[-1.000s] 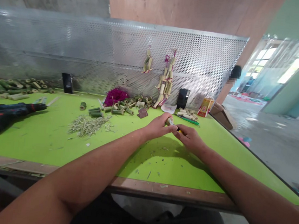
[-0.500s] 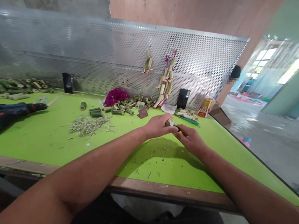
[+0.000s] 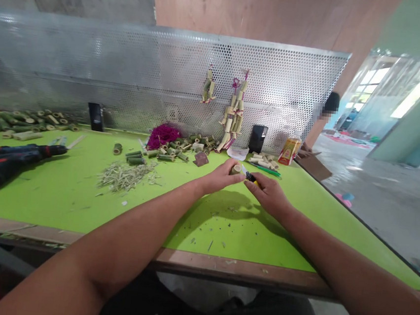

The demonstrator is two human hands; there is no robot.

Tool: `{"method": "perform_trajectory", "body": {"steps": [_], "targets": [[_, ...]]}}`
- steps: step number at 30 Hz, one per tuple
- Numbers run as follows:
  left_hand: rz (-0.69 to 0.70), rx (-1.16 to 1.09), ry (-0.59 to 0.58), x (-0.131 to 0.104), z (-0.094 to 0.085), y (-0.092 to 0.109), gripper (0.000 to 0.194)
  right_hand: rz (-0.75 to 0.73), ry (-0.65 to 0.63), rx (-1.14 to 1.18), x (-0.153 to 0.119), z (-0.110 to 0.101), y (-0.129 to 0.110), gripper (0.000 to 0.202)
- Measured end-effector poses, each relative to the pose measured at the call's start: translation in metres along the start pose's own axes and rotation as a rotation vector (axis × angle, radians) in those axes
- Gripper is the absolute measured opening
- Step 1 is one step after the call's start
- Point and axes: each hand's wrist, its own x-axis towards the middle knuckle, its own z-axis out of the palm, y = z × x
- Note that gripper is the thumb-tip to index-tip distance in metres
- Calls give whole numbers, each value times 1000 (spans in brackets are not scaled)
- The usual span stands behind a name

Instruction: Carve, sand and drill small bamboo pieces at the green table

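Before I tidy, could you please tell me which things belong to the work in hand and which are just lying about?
In the work: bamboo piece in left hand; knife in right hand; probably shavings.
Apparently lying about: drill; rightmost phone; red-and-yellow container.

The left hand wraps over the bamboo piece, hiding most of it behind thumb and fingers. The right hand covers much of the knife (only black and yellow bits peek out behind the blade), and whether its edge meets the bamboo is too small to tell. The picture's side cuts off the left end of the tabletop, the drill and, along the far edge, the bamboo pile. Lettering on the carton near the far right corner is unreadable.
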Motion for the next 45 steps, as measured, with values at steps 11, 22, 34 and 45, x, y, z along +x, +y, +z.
{"method": "perform_trajectory", "body": {"steps": [11, 22, 34, 45], "targets": [[87, 63, 72, 4, -2, -8, 29, 16, -12, -3, 3, 2, 4, 39], [88, 45, -26, 1, 0, -1, 37, 52, -86, 4, 3, 3, 1, 43], [119, 229, 79, 3, 1, -1, 33, 17, -106, 20, 0, 3, -4, 44], [109, 249, 101, 4, 2, 0, 36, 7, -113, 36, 1, 4, -2, 44]]}}
